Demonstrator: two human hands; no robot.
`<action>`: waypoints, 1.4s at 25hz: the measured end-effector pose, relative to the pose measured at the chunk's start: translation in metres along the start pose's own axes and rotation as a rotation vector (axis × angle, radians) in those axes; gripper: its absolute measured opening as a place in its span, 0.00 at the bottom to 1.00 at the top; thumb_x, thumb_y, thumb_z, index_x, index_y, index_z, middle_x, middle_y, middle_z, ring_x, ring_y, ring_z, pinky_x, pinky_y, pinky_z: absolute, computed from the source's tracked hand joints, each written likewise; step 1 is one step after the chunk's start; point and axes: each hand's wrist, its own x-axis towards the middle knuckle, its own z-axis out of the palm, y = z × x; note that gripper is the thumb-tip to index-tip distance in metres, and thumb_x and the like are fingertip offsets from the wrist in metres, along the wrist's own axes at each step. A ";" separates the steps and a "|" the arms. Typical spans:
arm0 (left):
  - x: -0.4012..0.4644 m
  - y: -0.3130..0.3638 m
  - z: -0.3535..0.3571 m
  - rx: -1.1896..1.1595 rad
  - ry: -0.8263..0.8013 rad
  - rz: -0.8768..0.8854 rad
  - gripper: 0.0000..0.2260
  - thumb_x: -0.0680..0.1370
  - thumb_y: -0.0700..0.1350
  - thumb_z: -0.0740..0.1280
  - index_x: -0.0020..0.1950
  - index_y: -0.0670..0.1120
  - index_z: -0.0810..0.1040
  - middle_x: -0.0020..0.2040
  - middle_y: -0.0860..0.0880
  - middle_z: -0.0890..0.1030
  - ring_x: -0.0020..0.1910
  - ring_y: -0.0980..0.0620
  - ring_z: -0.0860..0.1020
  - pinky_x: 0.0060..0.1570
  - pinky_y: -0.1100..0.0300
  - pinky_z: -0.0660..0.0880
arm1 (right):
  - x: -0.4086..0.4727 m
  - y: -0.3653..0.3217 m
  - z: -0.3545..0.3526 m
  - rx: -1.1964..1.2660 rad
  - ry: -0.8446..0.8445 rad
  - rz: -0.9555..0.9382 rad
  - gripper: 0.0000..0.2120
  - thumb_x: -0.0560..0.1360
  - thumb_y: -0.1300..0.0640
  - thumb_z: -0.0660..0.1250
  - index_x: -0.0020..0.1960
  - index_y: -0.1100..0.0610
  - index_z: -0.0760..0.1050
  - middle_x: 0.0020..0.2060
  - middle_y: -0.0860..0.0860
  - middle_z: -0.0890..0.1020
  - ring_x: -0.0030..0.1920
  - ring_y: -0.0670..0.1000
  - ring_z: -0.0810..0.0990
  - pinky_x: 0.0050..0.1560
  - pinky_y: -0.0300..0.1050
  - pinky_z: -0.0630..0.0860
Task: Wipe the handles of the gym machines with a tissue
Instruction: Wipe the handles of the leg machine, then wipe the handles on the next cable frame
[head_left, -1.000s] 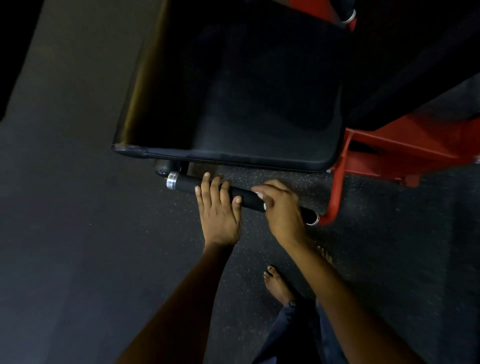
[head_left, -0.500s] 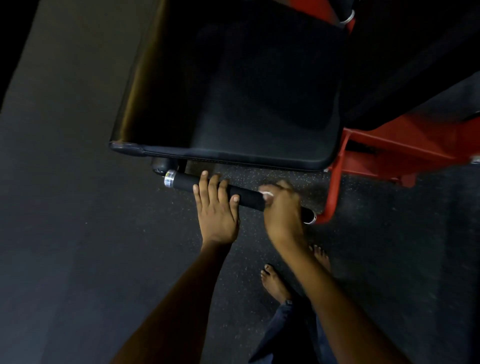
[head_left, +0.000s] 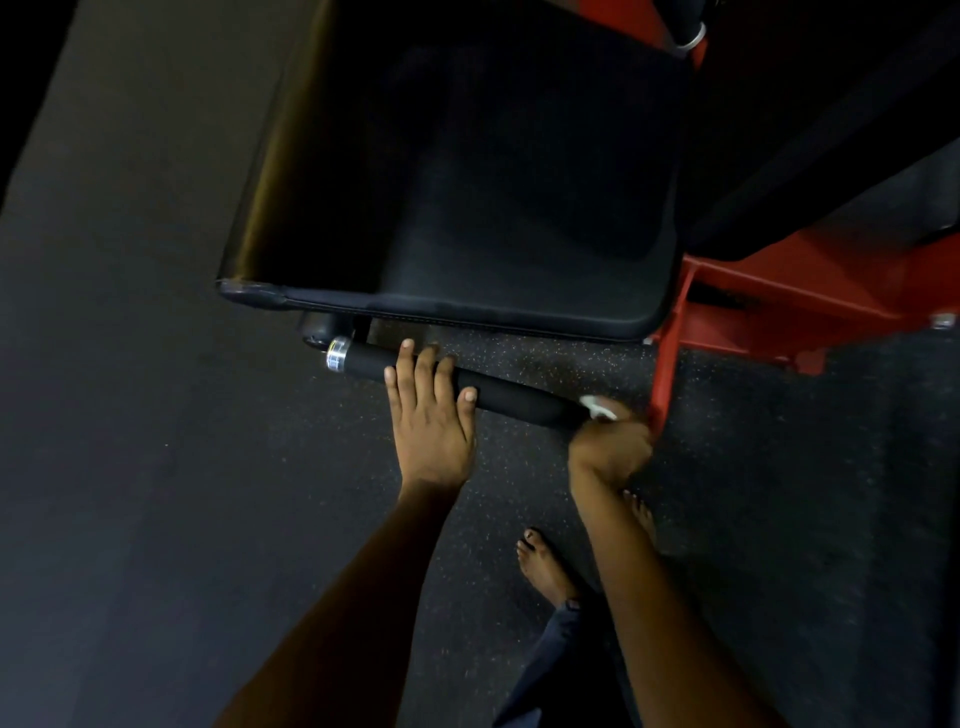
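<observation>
The left hand (head_left: 428, 418) lies over the black foam-covered cylindrical handle (head_left: 511, 397) of a gym machine, its four fingers (head_left: 405, 364) laid almost straight across the top of the grip and its thumb (head_left: 466, 402) on the near side, touching the foam; nothing else is in it. The right hand (head_left: 610, 441) is curled at the handle's far right end, fingers bent round a small crumpled white tissue (head_left: 597, 406) that it pinches against the grip where the foam meets the red steel frame (head_left: 667, 364). Only a scrap of the tissue shows above the knuckles, and the hand is blurred. Between the two hands a bare stretch of black foam is in view. The handle runs on a slant, lower at the right, and ends at the left in a shiny metal cap (head_left: 337, 354). Directly above it sits the machine's broad black padded vinyl seat (head_left: 467, 182), its front edge just beyond the left hand's fingertips. Both bare forearms reach in from the bottom of the view. Below the right wrist, a bare foot (head_left: 545, 566) and the hem of dark blue trousers (head_left: 550, 670) stand on the dark speckled rubber floor (head_left: 156, 467).
</observation>
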 end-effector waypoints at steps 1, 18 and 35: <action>0.000 0.001 0.001 0.001 0.005 0.003 0.23 0.83 0.54 0.43 0.64 0.41 0.68 0.68 0.40 0.70 0.76 0.42 0.54 0.76 0.51 0.40 | -0.009 -0.010 0.001 -0.163 -0.141 -0.265 0.14 0.74 0.71 0.62 0.57 0.63 0.77 0.56 0.56 0.79 0.57 0.54 0.78 0.52 0.35 0.71; 0.033 0.048 -0.076 -0.009 -0.325 -0.171 0.28 0.82 0.55 0.44 0.77 0.42 0.59 0.77 0.43 0.61 0.78 0.46 0.54 0.76 0.52 0.46 | -0.007 -0.094 -0.064 -0.445 -0.429 -0.495 0.20 0.75 0.70 0.60 0.64 0.58 0.74 0.59 0.57 0.77 0.59 0.56 0.76 0.57 0.43 0.71; 0.026 0.156 -0.412 -0.185 0.089 -0.316 0.18 0.82 0.51 0.58 0.69 0.46 0.72 0.65 0.46 0.76 0.62 0.43 0.74 0.59 0.50 0.69 | -0.185 -0.279 -0.285 -0.283 -0.483 -1.155 0.09 0.71 0.62 0.62 0.36 0.53 0.76 0.40 0.51 0.84 0.41 0.55 0.82 0.42 0.50 0.79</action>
